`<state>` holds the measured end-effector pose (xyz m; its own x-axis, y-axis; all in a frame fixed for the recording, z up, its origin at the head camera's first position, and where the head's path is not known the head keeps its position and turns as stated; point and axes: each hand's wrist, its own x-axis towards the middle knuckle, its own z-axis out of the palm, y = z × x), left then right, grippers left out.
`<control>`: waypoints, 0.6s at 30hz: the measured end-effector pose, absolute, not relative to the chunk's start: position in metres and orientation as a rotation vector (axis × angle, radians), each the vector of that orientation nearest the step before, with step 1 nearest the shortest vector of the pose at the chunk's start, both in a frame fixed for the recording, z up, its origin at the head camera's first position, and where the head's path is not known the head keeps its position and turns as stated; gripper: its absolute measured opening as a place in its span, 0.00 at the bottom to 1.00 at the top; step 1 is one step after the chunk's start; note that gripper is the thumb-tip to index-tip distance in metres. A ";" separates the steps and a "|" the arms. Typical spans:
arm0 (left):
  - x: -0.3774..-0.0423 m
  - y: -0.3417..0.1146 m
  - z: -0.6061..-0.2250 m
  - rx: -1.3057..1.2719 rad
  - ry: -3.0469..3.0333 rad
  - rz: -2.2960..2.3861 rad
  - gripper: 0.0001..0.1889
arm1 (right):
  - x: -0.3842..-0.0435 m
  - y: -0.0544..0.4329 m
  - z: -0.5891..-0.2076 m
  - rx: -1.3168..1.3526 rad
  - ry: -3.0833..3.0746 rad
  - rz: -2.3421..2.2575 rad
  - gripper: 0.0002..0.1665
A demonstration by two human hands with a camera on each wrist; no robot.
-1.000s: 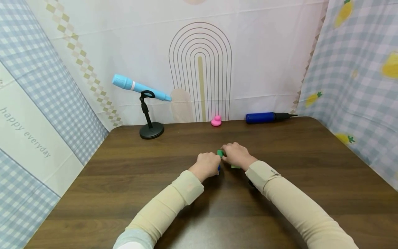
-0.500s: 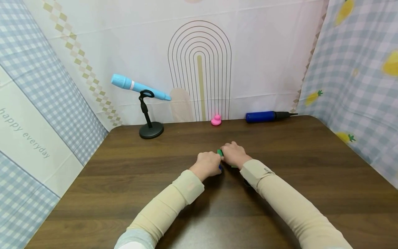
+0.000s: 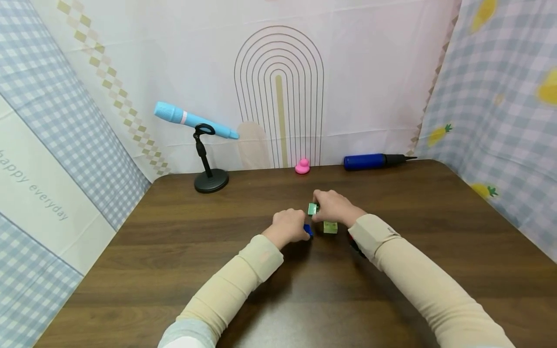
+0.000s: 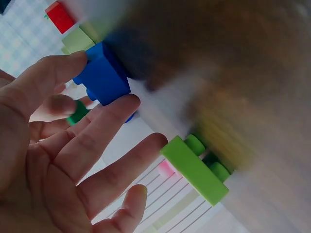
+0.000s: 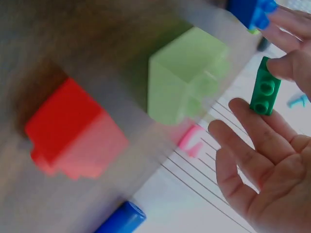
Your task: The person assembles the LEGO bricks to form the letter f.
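My left hand point(image 3: 287, 226) pinches a blue toy building brick point(image 4: 104, 75) between thumb and fingertips, low over the wooden table. A little beyond it, my right hand point(image 3: 336, 207) pinches a narrow green studded brick point(image 5: 266, 88) between thumb and fingers. The two held bricks are apart. A pale green brick point(image 5: 182, 75) rests on the table under the right hand. Near the right wrist sits a red brick point(image 5: 73, 131), mostly covered by the sleeve in the head view. In the left wrist view, a bright green brick point(image 4: 194, 170) lies by the left fingertips; the head view hides it.
Along the table's back edge are a black stand point(image 3: 211, 180) with a light blue microphone point(image 3: 196, 121), a pink rubber duck point(image 3: 302, 166) and a blue hand pump point(image 3: 370, 161). Patterned cloth point(image 3: 370, 72) hangs behind and at both sides of the table point(image 3: 174, 270).
My right hand has drawn up and slightly away from the left, carrying the green brick, which now shows tilted. The pale green brick is more exposed. The left hand has barely shifted.
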<state>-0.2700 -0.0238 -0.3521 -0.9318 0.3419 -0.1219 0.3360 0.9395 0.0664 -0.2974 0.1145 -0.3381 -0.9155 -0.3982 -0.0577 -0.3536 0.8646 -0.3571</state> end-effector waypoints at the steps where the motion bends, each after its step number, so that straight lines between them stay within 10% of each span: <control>1: -0.270 -0.024 -0.352 0.521 2.958 0.074 0.16 | -0.296 0.115 -0.335 -0.605 2.898 -0.531 0.19; 18: -0.273 -0.030 -0.354 0.509 2.935 0.190 0.15 | -0.281 0.111 -0.322 -0.846 2.797 -0.439 0.16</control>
